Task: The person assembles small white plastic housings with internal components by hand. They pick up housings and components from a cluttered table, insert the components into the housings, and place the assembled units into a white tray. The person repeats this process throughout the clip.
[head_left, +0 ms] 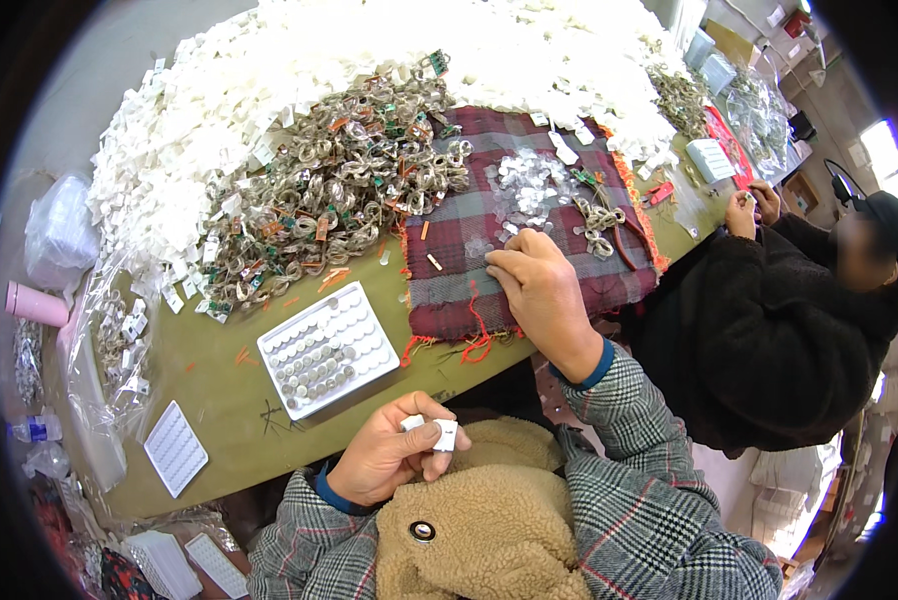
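Observation:
My left hand (384,455) is closed near the table's front edge, with two small white plastic casings (445,434) gripped between thumb and fingers. Over the plaid cloth (454,200), my right hand (541,290) has thumb and forefinger pressed together; anything between them is too small to make out. Just beyond those fingertips lies a loose pile of small clear and whitish discs (534,185). Left of the cloth, a white tray (377,350) holds rows of round silvery button-like cells. A coiled wire bundle (599,215) and red-handled pliers (624,245) rest on the cloth's right side.
A large heap of white casings (169,150) covers the table's back. Before it is a mound of coiled wires with circuit boards (339,180). A second tray (176,450), a pink cylinder (37,304) and plastic bags stand left. Another person (769,320) works at right.

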`<state>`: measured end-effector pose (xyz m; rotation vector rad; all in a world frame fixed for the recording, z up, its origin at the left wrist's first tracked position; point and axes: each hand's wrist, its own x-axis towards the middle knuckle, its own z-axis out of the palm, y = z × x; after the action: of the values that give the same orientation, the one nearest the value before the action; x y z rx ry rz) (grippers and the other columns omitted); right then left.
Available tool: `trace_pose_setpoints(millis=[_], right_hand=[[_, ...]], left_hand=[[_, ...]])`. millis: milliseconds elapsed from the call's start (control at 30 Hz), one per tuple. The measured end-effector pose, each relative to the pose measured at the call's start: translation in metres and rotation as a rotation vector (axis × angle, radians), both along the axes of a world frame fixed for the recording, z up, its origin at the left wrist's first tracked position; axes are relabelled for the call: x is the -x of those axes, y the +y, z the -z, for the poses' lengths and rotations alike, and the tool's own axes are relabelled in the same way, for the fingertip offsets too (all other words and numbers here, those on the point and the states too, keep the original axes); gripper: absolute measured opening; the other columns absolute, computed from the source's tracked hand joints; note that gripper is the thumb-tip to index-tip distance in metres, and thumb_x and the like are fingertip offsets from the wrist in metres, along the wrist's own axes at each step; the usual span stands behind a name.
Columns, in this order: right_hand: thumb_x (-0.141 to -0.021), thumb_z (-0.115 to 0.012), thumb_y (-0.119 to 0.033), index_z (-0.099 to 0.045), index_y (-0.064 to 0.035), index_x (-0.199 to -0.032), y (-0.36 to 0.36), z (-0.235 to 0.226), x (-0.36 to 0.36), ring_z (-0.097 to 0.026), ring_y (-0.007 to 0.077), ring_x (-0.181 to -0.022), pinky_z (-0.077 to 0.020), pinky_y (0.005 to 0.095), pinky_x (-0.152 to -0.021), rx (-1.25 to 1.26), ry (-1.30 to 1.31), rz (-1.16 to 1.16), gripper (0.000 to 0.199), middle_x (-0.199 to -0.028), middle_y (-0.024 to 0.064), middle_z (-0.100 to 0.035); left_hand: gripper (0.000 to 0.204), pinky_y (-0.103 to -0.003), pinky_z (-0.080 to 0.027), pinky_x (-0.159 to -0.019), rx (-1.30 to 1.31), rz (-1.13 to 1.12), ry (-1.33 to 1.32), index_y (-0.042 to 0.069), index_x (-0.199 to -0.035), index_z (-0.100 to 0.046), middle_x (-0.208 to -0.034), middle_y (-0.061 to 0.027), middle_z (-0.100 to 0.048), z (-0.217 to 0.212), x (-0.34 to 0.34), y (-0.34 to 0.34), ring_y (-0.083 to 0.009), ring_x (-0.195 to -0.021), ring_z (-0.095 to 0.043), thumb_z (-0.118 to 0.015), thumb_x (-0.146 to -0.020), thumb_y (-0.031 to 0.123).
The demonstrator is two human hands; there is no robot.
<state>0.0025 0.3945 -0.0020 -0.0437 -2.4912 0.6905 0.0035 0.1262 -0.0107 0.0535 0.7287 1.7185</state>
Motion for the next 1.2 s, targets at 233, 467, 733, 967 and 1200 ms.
trace_pose_setpoints(millis=[233, 467, 733, 967, 1200], right_hand=[[-0.078, -0.07, -0.002, -0.065, 0.0007, -0.091, 0.003, -0.004, 0.016, -0.058, 0.0325, -0.08, -0.0485, 0.04, -0.072, -0.332, -0.069, -0.089, 0.014, -0.081, 0.0134, -0.056], [-0.084, -0.062, 0.006, -0.061, 0.0027, -0.093, -0.07, -0.045, -0.04, -0.065, 0.016, -0.078, -0.0515, 0.028, -0.071, 0.376, -0.149, -0.372, 0.01, -0.091, 0.0105, -0.064], [-0.08, -0.066, 0.01, -0.06, 0.0015, -0.094, -0.141, -0.041, -0.05, -0.066, 0.0233, -0.087, -0.0535, 0.0312, -0.073, 0.549, -0.034, -0.619, 0.017, -0.1, 0.0127, -0.063], [-0.079, -0.066, 0.009, -0.06, 0.0026, -0.094, -0.143, -0.037, -0.048, -0.065, 0.0272, -0.085, -0.0538, 0.0332, -0.073, 0.431, -0.072, -0.667, 0.017, -0.099, 0.0135, -0.062], [-0.079, -0.07, 0.008, -0.065, 0.0035, -0.089, -0.153, -0.043, -0.038, -0.066, 0.0245, -0.083, -0.0538, 0.0318, -0.073, 0.494, -0.011, -0.674, 0.012, -0.096, 0.0127, -0.063]], left_hand=[[0.019, -0.031, -0.058, -0.062, -0.055, -0.046, 0.025, 0.002, -0.112, -0.055, -0.103, -0.0221, -0.068, -0.018, -0.01, -0.011, -0.0193, -0.072, -0.067, -0.057, -0.101, 0.017], [0.026, -0.031, -0.058, -0.07, -0.081, -0.426, 0.077, 0.005, -0.122, -0.056, -0.108, -0.0219, -0.065, -0.017, -0.021, -0.034, -0.0194, -0.081, -0.067, -0.059, -0.099, 0.015], [0.023, -0.03, -0.062, -0.071, -0.178, -0.591, 0.095, 0.0, -0.12, -0.058, -0.1, -0.0131, -0.068, -0.016, -0.032, -0.056, -0.0169, -0.079, -0.069, -0.056, -0.101, 0.012], [0.02, -0.031, -0.062, -0.07, -0.077, -0.648, 0.162, 0.0, -0.116, -0.06, -0.095, -0.0117, -0.069, -0.016, -0.036, -0.062, -0.018, -0.077, -0.07, -0.059, -0.099, 0.01], [0.018, -0.031, -0.062, -0.071, 0.008, -0.692, 0.168, -0.002, -0.113, -0.06, -0.091, -0.0101, -0.069, -0.024, -0.032, -0.063, -0.0168, -0.077, -0.07, -0.061, -0.098, 0.008]])
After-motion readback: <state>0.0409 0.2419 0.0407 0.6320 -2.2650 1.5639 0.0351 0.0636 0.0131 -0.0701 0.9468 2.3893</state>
